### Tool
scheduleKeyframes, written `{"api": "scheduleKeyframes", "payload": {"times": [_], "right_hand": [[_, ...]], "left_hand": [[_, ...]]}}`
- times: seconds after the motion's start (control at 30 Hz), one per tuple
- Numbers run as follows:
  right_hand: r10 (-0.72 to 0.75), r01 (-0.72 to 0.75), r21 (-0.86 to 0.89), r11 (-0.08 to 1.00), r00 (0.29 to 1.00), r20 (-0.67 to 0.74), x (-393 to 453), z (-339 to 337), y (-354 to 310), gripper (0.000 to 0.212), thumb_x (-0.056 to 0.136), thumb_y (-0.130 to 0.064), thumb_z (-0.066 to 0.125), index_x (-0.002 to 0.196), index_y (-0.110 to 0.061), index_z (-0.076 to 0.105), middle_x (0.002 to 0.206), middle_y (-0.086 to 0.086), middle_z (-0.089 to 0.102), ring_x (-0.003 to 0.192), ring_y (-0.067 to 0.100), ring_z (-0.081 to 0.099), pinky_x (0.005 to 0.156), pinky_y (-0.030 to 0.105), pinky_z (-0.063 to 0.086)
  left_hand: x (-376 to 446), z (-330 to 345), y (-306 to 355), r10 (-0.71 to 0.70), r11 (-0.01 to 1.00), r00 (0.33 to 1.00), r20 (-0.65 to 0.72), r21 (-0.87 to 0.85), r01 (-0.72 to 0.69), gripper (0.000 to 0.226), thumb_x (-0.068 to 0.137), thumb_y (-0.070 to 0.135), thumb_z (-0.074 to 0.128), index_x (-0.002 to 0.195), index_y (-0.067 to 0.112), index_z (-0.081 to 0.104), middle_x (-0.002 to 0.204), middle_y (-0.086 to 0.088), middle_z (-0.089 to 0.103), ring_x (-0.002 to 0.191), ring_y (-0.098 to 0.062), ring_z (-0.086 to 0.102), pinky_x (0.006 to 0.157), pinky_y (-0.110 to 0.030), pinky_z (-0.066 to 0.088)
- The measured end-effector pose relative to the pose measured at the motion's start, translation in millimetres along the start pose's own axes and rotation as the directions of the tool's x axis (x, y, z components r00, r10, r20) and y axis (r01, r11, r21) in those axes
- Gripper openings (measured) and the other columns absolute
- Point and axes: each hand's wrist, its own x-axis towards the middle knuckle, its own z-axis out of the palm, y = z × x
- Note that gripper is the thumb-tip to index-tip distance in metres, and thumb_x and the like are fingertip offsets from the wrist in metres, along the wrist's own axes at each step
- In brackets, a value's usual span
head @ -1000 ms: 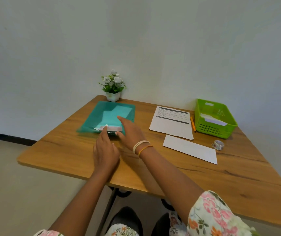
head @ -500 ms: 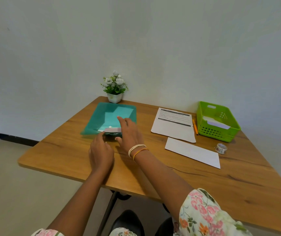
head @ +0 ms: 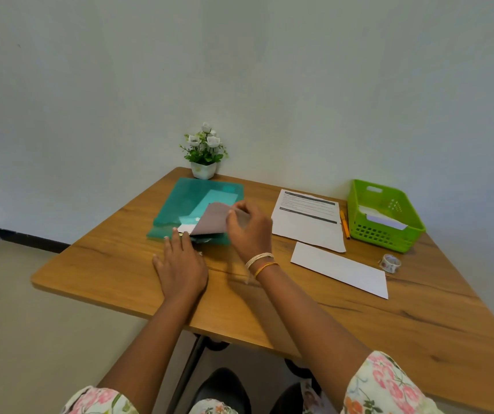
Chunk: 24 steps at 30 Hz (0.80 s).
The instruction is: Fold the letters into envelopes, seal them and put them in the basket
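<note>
The right hand (head: 250,231) pinches a grey sheet (head: 211,219) lifted off the teal folder (head: 180,201), just beyond the flat, spread left hand (head: 181,261).

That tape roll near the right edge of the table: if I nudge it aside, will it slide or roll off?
The tape roll looks to be lying on its flat side, so a nudge would probably slide it rather than roll it. It is small and hollow, likely very light, so push gently. The table edge is close on that side; push it toward the white envelope.

The printed sheet (head: 307,218) carries lines of text under dark bars, too small to read.
</note>
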Motion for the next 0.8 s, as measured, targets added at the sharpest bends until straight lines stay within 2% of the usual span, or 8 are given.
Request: {"api": "scheduleKeyframes", "payload": {"times": [0.2, 0.33, 0.43, 0.5, 0.57, 0.63, 0.7, 0.8], "right_hand": [[0.098, -0.058, 0.162, 0.985, 0.964, -0.248, 35.4, -39.1, -11.4, 0.009, 0.086, -0.008, 0.062, 0.083, -0.016, 0.060, 0.074, -0.014, 0.057, 0.072, -0.005, 0.054, 0.065, 0.005, 0.042], [0.153, -0.069, 0.201, 0.977, 0.886, -0.438, 51.2, -60.6, -14.6, 0.004, 0.086, -0.003, 0.059, 0.087, -0.005, 0.062, 0.080, -0.004, 0.059, 0.073, 0.007, 0.053, 0.064, 0.001, 0.039], [0.203, -0.093, 0.218, 0.972, 0.802, -0.562, 60.5, -74.9, -11.9, 0.018, 0.086, 0.004, 0.050, 0.095, -0.004, 0.063, 0.089, -0.002, 0.060, 0.081, 0.013, 0.054, 0.064, -0.002, 0.037], [0.280, -0.155, 0.252, 0.955, 0.746, -0.604, 63.6, -81.4, -9.3, 0.031, 0.085, 0.008, 0.043, 0.105, -0.005, 0.062, 0.099, 0.001, 0.061, 0.090, 0.015, 0.056, 0.071, 0.005, 0.043], [0.346, -0.209, 0.285, 0.936, 0.705, -0.620, 63.6, -85.9, -4.9, 0.043, 0.081, 0.011, 0.040, 0.114, -0.009, 0.060, 0.112, 0.005, 0.062, 0.101, 0.020, 0.057, 0.082, 0.025, 0.052], [0.376, -0.238, 0.297, 0.925, 0.695, -0.613, 62.1, -89.3, 1.7, 0.050, 0.078, 0.012, 0.041, 0.120, -0.010, 0.058, 0.119, 0.009, 0.061, 0.109, 0.026, 0.057, 0.089, 0.037, 0.054], [0.359, -0.246, 0.265, 0.932, 0.712, -0.603, 60.2, -91.3, 8.8, 0.049, 0.077, 0.011, 0.044, 0.120, -0.008, 0.059, 0.118, 0.011, 0.060, 0.109, 0.027, 0.057, 0.090, 0.038, 0.054], [0.177, -0.151, 0.093, 0.984, 0.797, -0.577, 50.2, -91.4, 13.7, 0.033, 0.080, 0.008, 0.050, 0.105, -0.003, 0.068, 0.102, 0.015, 0.063, 0.093, 0.020, 0.059, 0.083, 0.016, 0.049]], "left_hand": [[-0.1, -0.5, -1.8, 0.008, 1.000, 0.999, 0.032, 0.025, -0.009, 0.058, 0.097, 0.039, 0.041, 0.148, 0.016, 0.027, 0.159, -0.008, 0.017, 0.146, -0.030, 0.016, 0.113, -0.056, 0.021], [-0.6, -2.8, -2.1, 0.008, 1.000, 0.999, 0.051, 0.022, -0.009, 0.058, 0.097, 0.038, 0.041, 0.148, 0.015, 0.028, 0.159, -0.009, 0.017, 0.146, -0.030, 0.016, 0.113, -0.055, 0.020], [-1.7, -2.9, -1.9, 0.009, 1.000, 0.998, 0.060, 0.018, -0.010, 0.058, 0.097, 0.039, 0.039, 0.149, 0.015, 0.027, 0.160, -0.009, 0.016, 0.146, -0.030, 0.014, 0.114, -0.055, 0.018], [-3.2, -3.2, -0.9, 0.005, 1.000, 0.998, 0.058, 0.016, -0.006, 0.060, 0.097, 0.040, 0.040, 0.150, 0.014, 0.025, 0.160, -0.010, 0.015, 0.146, -0.030, 0.014, 0.114, -0.056, 0.018], [-5.1, -3.8, 0.9, 0.017, 1.000, 0.999, 0.048, 0.017, -0.018, 0.063, 0.096, 0.039, 0.042, 0.151, 0.014, 0.023, 0.160, -0.010, 0.015, 0.147, -0.029, 0.014, 0.113, -0.056, 0.019], [-6.7, -4.8, 2.5, 0.064, 0.997, 0.998, 0.009, 0.038, -0.064, 0.063, 0.095, 0.038, 0.044, 0.150, 0.015, 0.024, 0.160, -0.011, 0.016, 0.146, -0.029, 0.015, 0.113, -0.058, 0.018], [-9.1, -6.7, 4.9, 0.156, 0.986, 0.987, -0.038, 0.069, -0.153, 0.061, 0.094, 0.035, 0.047, 0.148, 0.015, 0.029, 0.158, -0.011, 0.022, 0.146, -0.029, 0.019, 0.113, -0.059, 0.018], [-12.6, -6.7, 9.5, 0.341, 0.938, 0.938, -0.054, 0.083, -0.337, 0.058, 0.094, 0.032, 0.048, 0.147, 0.016, 0.032, 0.157, -0.007, 0.027, 0.146, -0.024, 0.021, 0.113, -0.058, 0.017]]}}
